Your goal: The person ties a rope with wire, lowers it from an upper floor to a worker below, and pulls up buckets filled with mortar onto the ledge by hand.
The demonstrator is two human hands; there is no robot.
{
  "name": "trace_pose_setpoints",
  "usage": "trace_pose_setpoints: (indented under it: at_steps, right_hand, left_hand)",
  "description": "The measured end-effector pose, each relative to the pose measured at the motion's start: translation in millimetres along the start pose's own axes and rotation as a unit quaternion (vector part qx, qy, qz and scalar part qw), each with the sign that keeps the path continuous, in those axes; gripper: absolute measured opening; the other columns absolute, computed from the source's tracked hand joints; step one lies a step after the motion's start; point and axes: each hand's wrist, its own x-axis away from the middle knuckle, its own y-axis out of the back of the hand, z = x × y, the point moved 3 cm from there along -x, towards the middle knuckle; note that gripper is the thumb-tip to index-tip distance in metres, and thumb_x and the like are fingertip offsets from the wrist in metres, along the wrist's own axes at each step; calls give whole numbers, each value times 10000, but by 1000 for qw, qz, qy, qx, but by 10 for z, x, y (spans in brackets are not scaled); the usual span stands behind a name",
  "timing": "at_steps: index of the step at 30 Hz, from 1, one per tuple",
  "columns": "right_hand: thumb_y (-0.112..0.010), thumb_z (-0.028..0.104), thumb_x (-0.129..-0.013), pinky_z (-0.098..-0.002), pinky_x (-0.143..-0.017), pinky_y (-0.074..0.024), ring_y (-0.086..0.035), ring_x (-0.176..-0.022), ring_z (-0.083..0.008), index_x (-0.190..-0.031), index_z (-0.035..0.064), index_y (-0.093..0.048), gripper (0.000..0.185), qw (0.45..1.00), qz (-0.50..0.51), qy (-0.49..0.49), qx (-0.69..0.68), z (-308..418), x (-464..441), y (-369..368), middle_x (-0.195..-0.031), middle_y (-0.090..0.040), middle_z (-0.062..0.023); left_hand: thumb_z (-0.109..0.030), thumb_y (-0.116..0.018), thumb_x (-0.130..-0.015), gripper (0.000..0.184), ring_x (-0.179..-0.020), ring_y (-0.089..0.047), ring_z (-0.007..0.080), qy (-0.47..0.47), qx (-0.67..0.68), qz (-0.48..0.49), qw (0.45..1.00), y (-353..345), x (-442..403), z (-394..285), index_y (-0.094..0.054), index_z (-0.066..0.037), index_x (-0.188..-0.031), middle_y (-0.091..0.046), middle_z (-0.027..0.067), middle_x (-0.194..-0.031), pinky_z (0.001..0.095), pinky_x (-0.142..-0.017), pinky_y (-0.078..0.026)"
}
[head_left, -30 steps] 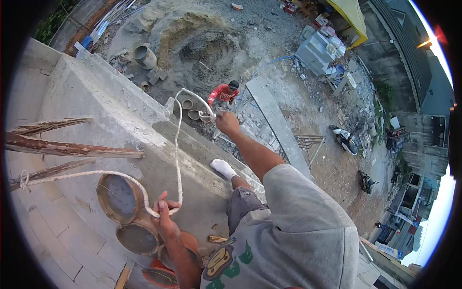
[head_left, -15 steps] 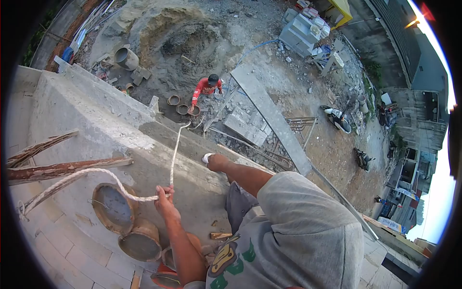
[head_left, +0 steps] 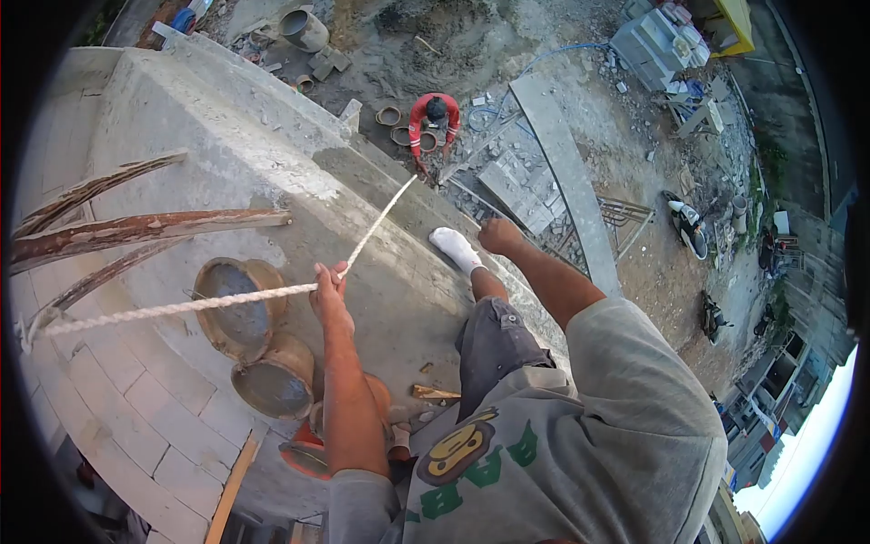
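Observation:
A white twisted rope (head_left: 190, 305) runs from the far left, where it is looped at a post-like end, to my left hand (head_left: 331, 295). My left fingers are closed around it. From there the rope rises past the concrete ledge (head_left: 299, 186) toward a person in a red top (head_left: 437, 118) on the ground below. My right hand (head_left: 501, 238) is closed at the outer edge, beside my white-socked foot (head_left: 456, 247); what it grips, if anything, is hidden. Under the rope stand two buckets of grey mix, the upper bucket (head_left: 208, 325) and the lower bucket (head_left: 243, 385).
Rough wooden poles (head_left: 154, 228) jut in from the left. An orange-red container (head_left: 306, 456) sits by my left forearm. Far below are a long plank (head_left: 571, 186), stacked blocks (head_left: 645, 50), small buckets (head_left: 390, 116) and a parked motorbike (head_left: 686, 225). The ledge drops off steeply.
The slack rope on the left has drawn straight. My right hand has moved away from my foot. The person below has bent forward, arms reaching toward the rope's lower end. My view has shifted.

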Motion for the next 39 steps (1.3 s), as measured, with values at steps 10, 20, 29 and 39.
trace_pose_setpoints:
  at_steps: [10,20,29,39]
  right_hand:
    - [-481,386,-904,-531,-858,-448,-573,-1030,-365,-1061,24,-637,424,996,40,82,25,636,602,219,-1118,-612,-191]
    - [-492,360,-908,-520,-867,-444,-564,-1050,-378,-1050,51,-642,372,996,34,81,-21,435,394,13,-1129,-602,-194]
    - [-563,344,-780,-475,-762,-496,-615,-876,-405,-807,15,-667,345,995,-19,89,-28,127,272,-77,-888,-639,-249]
    - [-491,348,-914,-444,-666,-452,-582,-757,-291,-1106,51,-598,370,977,-13,185,103,-122,-70,-270,-965,-622,-181]
  left_hand:
    - [-419,-464,-953,393,-1001,-568,207,15,33,-7,999,-80,49,-67,-433,-84,-749,-628,123,-904,399,-963,-404]
    - [-492,-463,-928,440,-1061,-529,221,2,-47,-10,999,44,-88,-43,-455,-94,-740,-636,121,-1003,393,-975,-388]
    - [-528,-446,-912,524,-1023,-522,169,3,-134,-69,989,202,-321,2,-648,-46,-944,-652,49,-985,358,-928,-383]
    - [-565,-488,-871,537,-1000,-557,164,-38,-144,-32,988,75,-193,-102,-675,-61,-863,-673,52,-990,343,-863,-445]
